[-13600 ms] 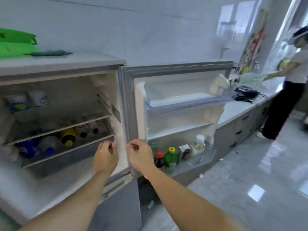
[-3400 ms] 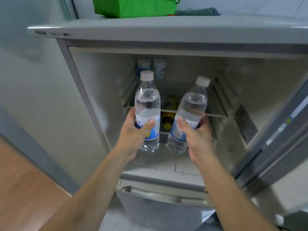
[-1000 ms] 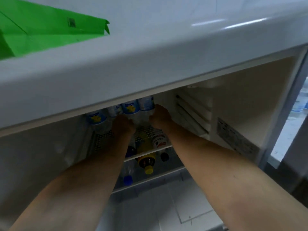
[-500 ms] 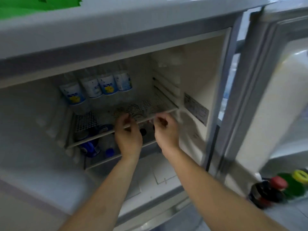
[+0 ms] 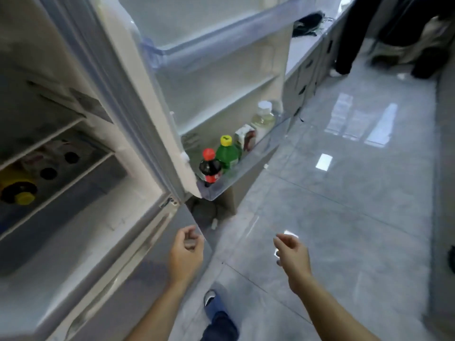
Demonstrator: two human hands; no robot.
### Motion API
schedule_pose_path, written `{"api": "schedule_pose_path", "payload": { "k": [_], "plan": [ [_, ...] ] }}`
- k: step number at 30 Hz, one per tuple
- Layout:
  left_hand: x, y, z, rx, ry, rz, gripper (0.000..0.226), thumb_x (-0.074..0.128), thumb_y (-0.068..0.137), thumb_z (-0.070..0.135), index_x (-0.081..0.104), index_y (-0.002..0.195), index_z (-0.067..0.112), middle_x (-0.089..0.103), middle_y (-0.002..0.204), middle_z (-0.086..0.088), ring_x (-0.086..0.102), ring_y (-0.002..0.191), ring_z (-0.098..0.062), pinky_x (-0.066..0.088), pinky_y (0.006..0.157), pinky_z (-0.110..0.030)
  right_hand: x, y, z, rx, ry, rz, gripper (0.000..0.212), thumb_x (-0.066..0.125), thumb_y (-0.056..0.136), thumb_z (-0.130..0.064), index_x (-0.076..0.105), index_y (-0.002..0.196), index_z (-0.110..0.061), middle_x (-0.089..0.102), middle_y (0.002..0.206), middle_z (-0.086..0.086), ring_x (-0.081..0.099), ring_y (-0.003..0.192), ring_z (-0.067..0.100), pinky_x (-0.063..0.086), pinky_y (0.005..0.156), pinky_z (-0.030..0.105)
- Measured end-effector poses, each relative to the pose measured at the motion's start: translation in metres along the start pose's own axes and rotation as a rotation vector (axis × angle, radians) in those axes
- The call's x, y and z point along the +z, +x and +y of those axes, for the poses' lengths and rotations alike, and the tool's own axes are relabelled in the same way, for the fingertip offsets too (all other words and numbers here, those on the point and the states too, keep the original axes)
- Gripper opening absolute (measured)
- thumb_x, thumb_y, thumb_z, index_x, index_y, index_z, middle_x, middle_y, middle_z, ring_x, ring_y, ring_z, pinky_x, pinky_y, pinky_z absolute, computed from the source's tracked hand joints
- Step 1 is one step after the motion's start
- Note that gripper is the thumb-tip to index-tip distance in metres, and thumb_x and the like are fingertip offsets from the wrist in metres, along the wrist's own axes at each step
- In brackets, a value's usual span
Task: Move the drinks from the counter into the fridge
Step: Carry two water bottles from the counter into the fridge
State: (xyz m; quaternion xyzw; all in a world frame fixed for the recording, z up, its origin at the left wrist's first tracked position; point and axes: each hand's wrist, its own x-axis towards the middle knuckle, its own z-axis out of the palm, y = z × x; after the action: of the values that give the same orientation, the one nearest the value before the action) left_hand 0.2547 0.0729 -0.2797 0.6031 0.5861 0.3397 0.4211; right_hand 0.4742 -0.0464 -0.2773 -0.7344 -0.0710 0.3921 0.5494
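Observation:
The fridge (image 5: 81,232) stands open at the left, its door (image 5: 221,77) swung out to the right. On the lower inner shelf lie bottles on their sides, one with a yellow cap (image 5: 24,198). The door's bottom bin holds a cola bottle (image 5: 209,168), a green bottle (image 5: 227,155), a small carton (image 5: 245,137) and a clear bottle (image 5: 263,116). My left hand (image 5: 186,252) hangs in front of the fridge's lower corner, fingers loosely curled, holding nothing. My right hand (image 5: 291,252) is out over the floor, fingers loosely curled and empty.
A grey tiled floor (image 5: 344,193) spreads to the right. The counter (image 5: 305,45) with drawers runs along the wall behind the door, dark items on it. Another person's dark-clothed legs (image 5: 352,33) stand at the far end. My foot in a blue slipper (image 5: 216,306) is below.
Both hands have pulled back out of the fridge compartment and dropped low, empty. My view has swung right and down, away from the shelves toward the door and floor.

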Motion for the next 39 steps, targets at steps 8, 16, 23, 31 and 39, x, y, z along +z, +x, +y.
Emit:
{"api": "schedule_pose_path", "payload": {
  "k": [8, 16, 23, 31, 39],
  "plan": [
    [0.053, -0.017, -0.09, -0.331, 0.387, -0.531, 0.022, 0.072, 0.086, 0.023, 0.059, 0.104, 0.024, 0.065, 0.102, -0.002, 0.062, 0.09, -0.019, 0.051, 0.08, -0.031, -0.135, 0.016, 0.07, 0.244, 0.053, 0.293, 0.008, 0.065, 0.094, -0.017, 0.065, 0.1, -0.012, 0.063, 0.086, 0.006, 0.057, 0.073, 0.02, 0.048, 0.061, 0.033],
    [0.051, -0.001, -0.131, -0.653, 0.519, -0.587, 0.03, 0.07, 0.088, 0.022, 0.061, 0.114, 0.011, 0.062, 0.11, -0.011, 0.062, 0.087, -0.03, 0.052, 0.061, -0.031, -0.195, 0.006, 0.117, 0.478, 0.009, 0.395, 0.02, 0.066, 0.093, -0.022, 0.062, 0.109, -0.01, 0.064, 0.107, 0.01, 0.064, 0.09, 0.025, 0.056, 0.075, 0.041],
    [0.1, 0.044, -0.114, -0.627, 0.584, -0.721, 0.026, 0.066, 0.09, 0.024, 0.062, 0.112, 0.011, 0.063, 0.114, -0.012, 0.061, 0.092, -0.03, 0.052, 0.062, -0.031, -0.214, -0.016, 0.148, 0.655, -0.008, 0.504, 0.021, 0.064, 0.094, -0.022, 0.063, 0.109, -0.007, 0.066, 0.102, 0.01, 0.064, 0.092, 0.028, 0.055, 0.075, 0.04],
    [0.236, 0.093, -0.022, -0.512, 0.501, -0.794, 0.019, 0.063, 0.093, 0.023, 0.058, 0.112, 0.019, 0.064, 0.092, -0.007, 0.063, 0.083, -0.023, 0.053, 0.068, -0.033, -0.245, -0.014, 0.163, 0.825, 0.018, 0.548, 0.016, 0.065, 0.093, -0.021, 0.065, 0.1, -0.007, 0.066, 0.094, 0.013, 0.063, 0.084, 0.03, 0.055, 0.068, 0.037],
    [0.348, 0.122, 0.063, -0.475, 0.468, -0.762, 0.021, 0.062, 0.094, 0.023, 0.059, 0.113, 0.017, 0.065, 0.101, -0.011, 0.059, 0.078, -0.022, 0.051, 0.068, -0.031, -0.342, 0.102, 0.109, 0.833, -0.06, 0.484, 0.016, 0.063, 0.091, -0.019, 0.067, 0.094, -0.004, 0.062, 0.08, 0.011, 0.058, 0.073, 0.028, 0.052, 0.068, 0.035]
  ]
}}
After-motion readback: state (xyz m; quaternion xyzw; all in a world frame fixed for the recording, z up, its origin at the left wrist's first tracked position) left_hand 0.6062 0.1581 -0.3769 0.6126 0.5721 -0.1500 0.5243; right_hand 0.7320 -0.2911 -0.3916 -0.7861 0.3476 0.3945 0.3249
